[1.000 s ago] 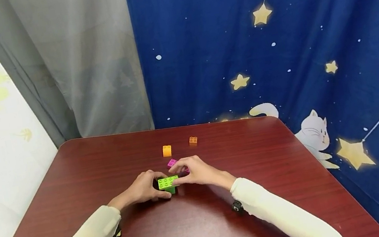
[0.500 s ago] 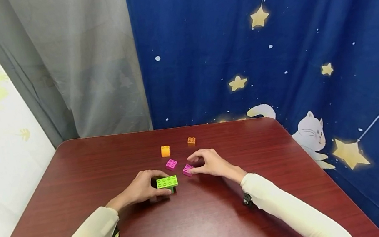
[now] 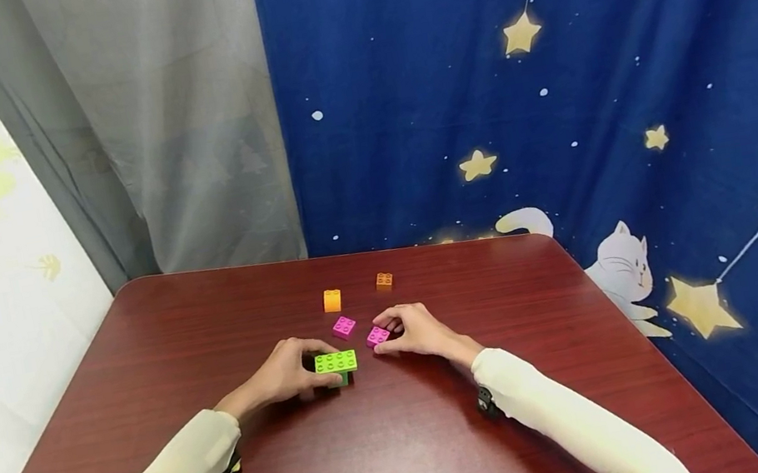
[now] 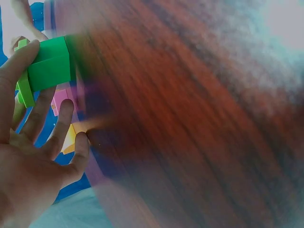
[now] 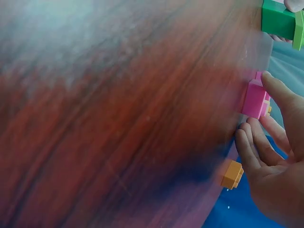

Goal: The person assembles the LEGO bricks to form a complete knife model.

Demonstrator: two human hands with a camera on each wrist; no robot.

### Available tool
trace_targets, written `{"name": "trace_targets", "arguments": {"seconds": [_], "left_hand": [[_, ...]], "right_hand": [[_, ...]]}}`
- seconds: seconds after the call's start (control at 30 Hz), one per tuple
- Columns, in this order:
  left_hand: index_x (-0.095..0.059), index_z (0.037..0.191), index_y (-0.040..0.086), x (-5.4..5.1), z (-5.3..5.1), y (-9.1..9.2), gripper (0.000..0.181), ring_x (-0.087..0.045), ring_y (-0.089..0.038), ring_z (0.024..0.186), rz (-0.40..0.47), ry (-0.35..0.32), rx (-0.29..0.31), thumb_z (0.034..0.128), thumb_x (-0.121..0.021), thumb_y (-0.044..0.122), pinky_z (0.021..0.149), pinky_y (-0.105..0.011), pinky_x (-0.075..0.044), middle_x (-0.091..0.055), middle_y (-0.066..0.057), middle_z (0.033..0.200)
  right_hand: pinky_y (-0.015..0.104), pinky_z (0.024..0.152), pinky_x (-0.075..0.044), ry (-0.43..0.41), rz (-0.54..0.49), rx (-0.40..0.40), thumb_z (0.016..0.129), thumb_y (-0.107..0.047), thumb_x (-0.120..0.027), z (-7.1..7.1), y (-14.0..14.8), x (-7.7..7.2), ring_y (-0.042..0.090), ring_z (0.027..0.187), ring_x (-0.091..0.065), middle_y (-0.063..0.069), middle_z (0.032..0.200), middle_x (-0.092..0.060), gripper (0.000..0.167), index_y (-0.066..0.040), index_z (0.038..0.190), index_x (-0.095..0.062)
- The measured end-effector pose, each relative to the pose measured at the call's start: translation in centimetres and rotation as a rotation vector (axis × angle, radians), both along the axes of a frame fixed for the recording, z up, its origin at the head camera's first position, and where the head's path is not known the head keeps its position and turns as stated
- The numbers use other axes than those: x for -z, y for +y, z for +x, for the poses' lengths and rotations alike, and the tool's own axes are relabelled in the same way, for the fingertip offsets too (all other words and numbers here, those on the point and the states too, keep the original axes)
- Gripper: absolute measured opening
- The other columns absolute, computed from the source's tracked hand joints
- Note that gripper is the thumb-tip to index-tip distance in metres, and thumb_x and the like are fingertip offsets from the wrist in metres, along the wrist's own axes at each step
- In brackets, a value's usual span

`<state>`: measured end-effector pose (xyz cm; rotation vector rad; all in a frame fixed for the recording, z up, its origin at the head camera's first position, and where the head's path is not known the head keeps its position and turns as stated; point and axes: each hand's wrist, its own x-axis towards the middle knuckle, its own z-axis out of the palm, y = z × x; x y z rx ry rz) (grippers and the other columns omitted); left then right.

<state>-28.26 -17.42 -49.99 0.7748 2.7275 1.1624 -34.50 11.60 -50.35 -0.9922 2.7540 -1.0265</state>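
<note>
My left hand [image 3: 281,372] holds a stack of two toy building bricks between thumb and fingers. On top is a long lime-green brick [image 3: 336,361] with studs; under it sits a darker green brick [image 4: 50,64], narrower than the top one. To the right, my right hand [image 3: 422,332] pinches a small magenta brick [image 3: 377,336] by its sides, thumb on one side and a fingertip opposite; its other fingers stay off the brick in the right wrist view. A second magenta brick [image 3: 344,326] lies between and beyond the hands, touched by neither.
Farther back on the dark red wooden table [image 3: 210,317] lie a yellow-orange brick [image 3: 333,301] with a curved front and a small orange studded brick [image 3: 384,279]. A blue star-patterned curtain [image 3: 400,97] and a grey curtain [image 3: 201,132] hang behind the table's far edge.
My right hand has left the lime-green brick, moved right to the nearer magenta brick and closed thumb and finger on it. The left hand keeps holding the green stack in nearly the same spot.
</note>
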Motion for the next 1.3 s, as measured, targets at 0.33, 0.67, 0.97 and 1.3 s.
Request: {"name": "trace_targets", "arguments": {"seconds": [0.33,0.67,0.97,1.3], "left_hand": [[-0.079,0.112,0.020,0.0,0.1,0.0,0.038,-0.061,-0.015,0.084,0.013,-0.032,-0.010,0.0792,-0.092,0.035,0.072,-0.027,-0.051,-0.072,0.008,0.092],[-0.079,0.112,0.019,0.1,0.0,0.0,0.039,-0.060,-0.014,0.083,0.012,-0.036,-0.011,0.0795,-0.092,0.036,0.070,-0.026,-0.051,-0.071,0.007,0.092],[-0.079,0.112,0.019,0.1,0.0,-0.1,0.038,-0.061,-0.013,0.080,0.019,-0.035,-0.004,0.0793,-0.092,0.035,0.068,-0.026,-0.051,-0.071,0.007,0.090],[-0.079,0.111,0.017,0.1,0.1,0.0,0.039,-0.061,-0.014,0.077,0.037,-0.046,-0.004,0.0786,-0.093,0.034,0.065,-0.026,-0.052,-0.071,0.006,0.088]], "right_hand": [[0.025,0.082,-0.058,-0.044,-0.013,0.015,0.084,-0.022,-0.089,0.2,-0.3,0.1,0.014,0.091,-0.074,0.005,0.104,-0.077,0.043,-0.005,0.121,-0.076],[0.031,0.085,-0.060,-0.028,-0.028,-0.024,0.085,-0.014,-0.088,0.7,-0.3,-1.3,0.018,0.093,-0.075,0.008,0.104,-0.078,0.042,-0.002,0.123,-0.075],[0.027,0.086,-0.058,0.006,-0.003,-0.034,0.085,-0.018,-0.088,1.2,-0.8,-2.7,0.014,0.094,-0.075,0.003,0.102,-0.079,0.040,-0.008,0.122,-0.077],[0.023,0.085,-0.057,-0.013,0.004,-0.075,0.085,-0.020,-0.088,2.5,-2.1,-4.3,0.010,0.097,-0.074,0.000,0.103,-0.079,0.040,-0.012,0.123,-0.077]]}}
